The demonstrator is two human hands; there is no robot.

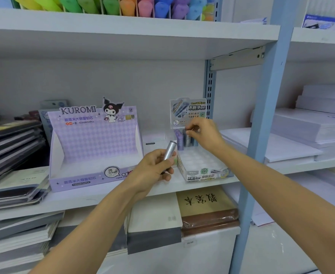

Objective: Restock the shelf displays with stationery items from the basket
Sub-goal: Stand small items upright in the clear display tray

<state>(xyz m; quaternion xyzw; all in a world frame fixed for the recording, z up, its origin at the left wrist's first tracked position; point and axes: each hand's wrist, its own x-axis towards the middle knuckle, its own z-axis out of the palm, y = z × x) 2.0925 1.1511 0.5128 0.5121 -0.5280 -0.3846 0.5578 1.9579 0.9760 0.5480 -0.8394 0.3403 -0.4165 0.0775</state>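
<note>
Silver lead tube (169, 150) is hovering upright in left hand (154, 169) grip, left of tray (202, 174); right hand (204, 135) is pinching far tube (187, 138).

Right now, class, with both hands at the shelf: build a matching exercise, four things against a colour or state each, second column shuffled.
1 left hand
2 right hand
3 Kuromi box
4 lead tray

A purple
B grips a silver tube
C pinches a grey tube in the back row
D front slots bare

Pairs: 1-B, 2-C, 3-A, 4-D
</note>
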